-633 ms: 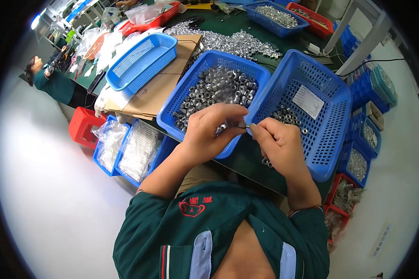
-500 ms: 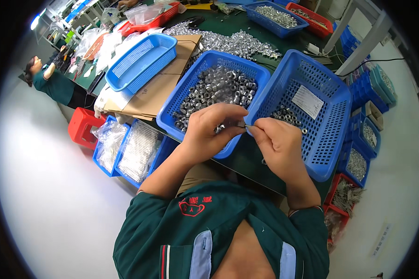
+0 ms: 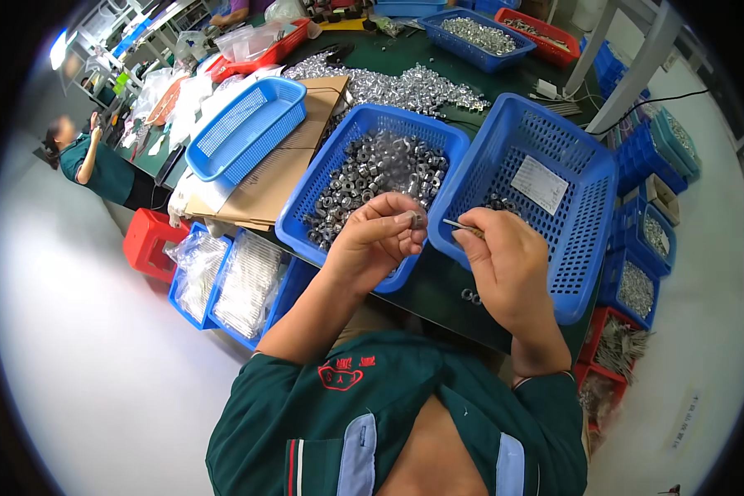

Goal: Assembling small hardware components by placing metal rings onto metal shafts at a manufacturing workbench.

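Observation:
My left hand (image 3: 372, 244) pinches a small round metal part, probably a nut (image 3: 418, 221), between thumb and fingertips. It is in front of a blue mesh basket (image 3: 287, 217) full of similar ring-shaped metal parts (image 3: 357, 169). Across a small gap, my right hand (image 3: 511, 260) grips a thin metal pin-like tool (image 3: 461, 226), its tip pointing toward the part. The tool's rear end is hidden inside that hand. Below the right hand lies a second blue basket (image 3: 587, 248), tilted, holding several metal rings (image 3: 501, 202) and a white paper label (image 3: 540, 183).
A couple of loose rings (image 3: 469, 294) lie on the green table (image 3: 438, 304) by my right wrist. Beyond the baskets spreads a heap of shiny metal parts (image 3: 413, 87). An empty light-blue basket (image 3: 244, 128) rests on cardboard (image 3: 277, 186) at left. A person (image 3: 99, 161) is farther off.
My hands have drawn apart: the tool's tip, earlier at the left fingertips, is now clear of the part. The left hand has turned, showing more of its palm side. The distant person's arm has risen.

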`<action>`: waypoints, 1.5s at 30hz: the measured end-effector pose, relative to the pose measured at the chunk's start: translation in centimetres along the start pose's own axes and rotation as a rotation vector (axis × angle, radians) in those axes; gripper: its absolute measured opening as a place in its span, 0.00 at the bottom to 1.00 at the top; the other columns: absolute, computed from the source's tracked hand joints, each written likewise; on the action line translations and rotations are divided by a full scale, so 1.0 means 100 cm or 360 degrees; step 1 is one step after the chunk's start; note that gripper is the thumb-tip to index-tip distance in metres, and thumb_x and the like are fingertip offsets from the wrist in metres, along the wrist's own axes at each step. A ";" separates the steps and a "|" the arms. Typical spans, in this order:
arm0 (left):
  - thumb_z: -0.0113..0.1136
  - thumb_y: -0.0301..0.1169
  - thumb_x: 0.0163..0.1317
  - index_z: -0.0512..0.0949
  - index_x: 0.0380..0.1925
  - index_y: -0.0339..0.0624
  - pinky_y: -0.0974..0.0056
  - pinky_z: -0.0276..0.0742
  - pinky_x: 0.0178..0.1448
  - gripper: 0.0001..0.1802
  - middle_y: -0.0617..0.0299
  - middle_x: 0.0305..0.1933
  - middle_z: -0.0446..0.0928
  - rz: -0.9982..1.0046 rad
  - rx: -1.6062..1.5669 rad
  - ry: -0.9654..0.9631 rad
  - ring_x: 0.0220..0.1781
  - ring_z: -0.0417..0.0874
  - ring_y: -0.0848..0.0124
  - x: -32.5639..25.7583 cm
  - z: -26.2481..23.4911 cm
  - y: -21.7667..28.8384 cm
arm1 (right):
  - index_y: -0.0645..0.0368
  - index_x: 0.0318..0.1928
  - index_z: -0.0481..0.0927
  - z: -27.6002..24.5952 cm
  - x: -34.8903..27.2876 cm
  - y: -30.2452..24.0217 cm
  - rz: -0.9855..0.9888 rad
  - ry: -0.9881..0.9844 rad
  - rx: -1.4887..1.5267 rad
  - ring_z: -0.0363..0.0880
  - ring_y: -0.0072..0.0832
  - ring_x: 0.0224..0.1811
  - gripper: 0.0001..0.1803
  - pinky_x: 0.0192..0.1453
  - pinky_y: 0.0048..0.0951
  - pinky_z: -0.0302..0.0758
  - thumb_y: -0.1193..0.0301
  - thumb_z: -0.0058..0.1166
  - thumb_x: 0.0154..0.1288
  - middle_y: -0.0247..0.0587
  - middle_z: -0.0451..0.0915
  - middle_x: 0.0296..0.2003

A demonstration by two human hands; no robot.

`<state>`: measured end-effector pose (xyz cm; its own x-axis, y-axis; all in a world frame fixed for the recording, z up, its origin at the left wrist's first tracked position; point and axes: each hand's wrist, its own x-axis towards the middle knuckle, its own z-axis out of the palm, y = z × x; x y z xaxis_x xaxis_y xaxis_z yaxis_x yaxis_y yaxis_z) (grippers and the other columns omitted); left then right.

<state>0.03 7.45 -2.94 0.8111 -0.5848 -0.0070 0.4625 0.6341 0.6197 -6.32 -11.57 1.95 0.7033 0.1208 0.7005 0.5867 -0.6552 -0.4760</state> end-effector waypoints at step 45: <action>0.59 0.23 0.51 0.79 0.31 0.39 0.52 0.75 0.39 0.06 0.47 0.32 0.80 0.0150 0.3176 -0.1220 0.36 0.81 0.48 0.108 0.024 -0.057 | 0.64 0.37 0.80 -0.048 -0.007 -0.011 0.0135 0.0485 -0.0416 0.77 0.21 0.23 0.03 0.27 0.21 0.71 0.79 0.60 0.62 0.39 0.79 0.24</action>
<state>5.24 -3.71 -4.64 0.2971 -0.9547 -0.0146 -0.8777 -0.2791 0.3895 -9.45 -14.55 4.54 0.5708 -0.1425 0.8086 0.3824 -0.8253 -0.4154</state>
